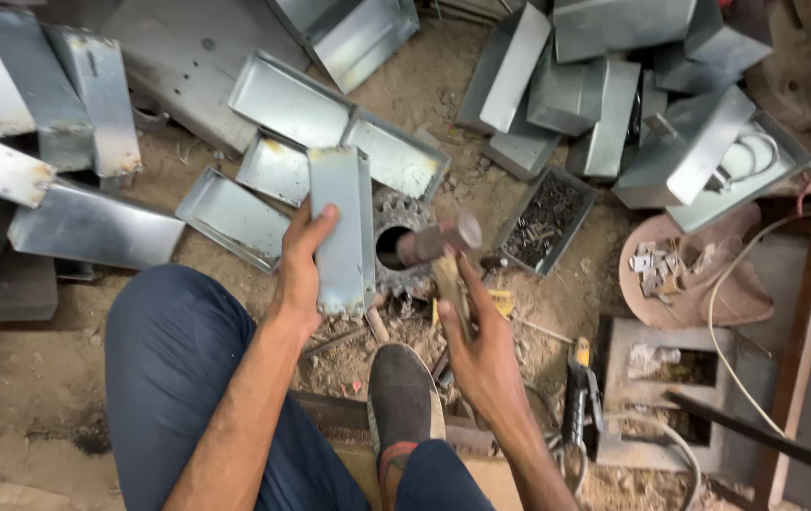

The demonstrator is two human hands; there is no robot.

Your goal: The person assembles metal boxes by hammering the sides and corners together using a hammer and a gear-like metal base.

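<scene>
- The left hand gripped a sheet-metal tray by its long edge, holding it upright over a toothed gear that lay flat on the dirt floor, apparently as an anvil
- The right hand was closed round the wooden handle of a hammer, head raised just beside the tray
- A shoe rested near the gear
- Finished trays lay behind; a box of small parts stood nearby

Open dirt floor offers passage ahead — but metal trays crowd the left, and stacked metal boxes block the right. Close in, a gear wheel and the person's shoe stand between the hands.
</scene>
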